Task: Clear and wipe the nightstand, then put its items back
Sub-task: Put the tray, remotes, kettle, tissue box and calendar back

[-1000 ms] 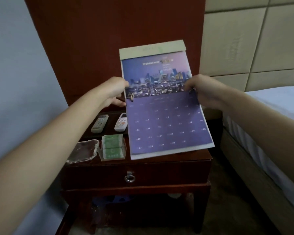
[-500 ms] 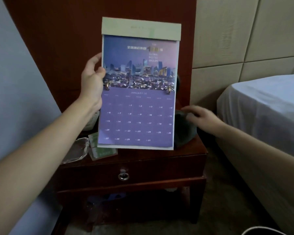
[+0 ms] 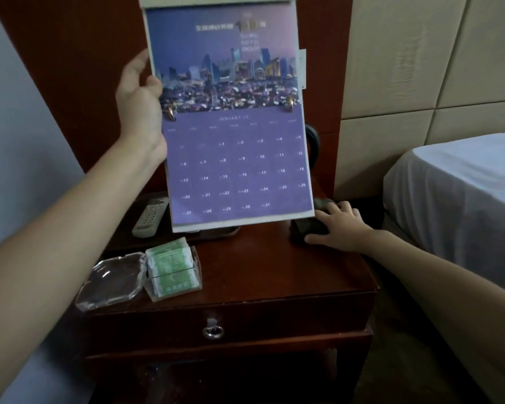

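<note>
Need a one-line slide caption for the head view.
Left hand lifts calendar off nightstand while right hand rests on a dark object.

One calendar (image 3: pixel 233 158), one remote control (image 3: pixel 150 215), one glass ashtray (image 3: pixel 111 281), one clear holder of green packets (image 3: pixel 172 271), two hands.
</note>
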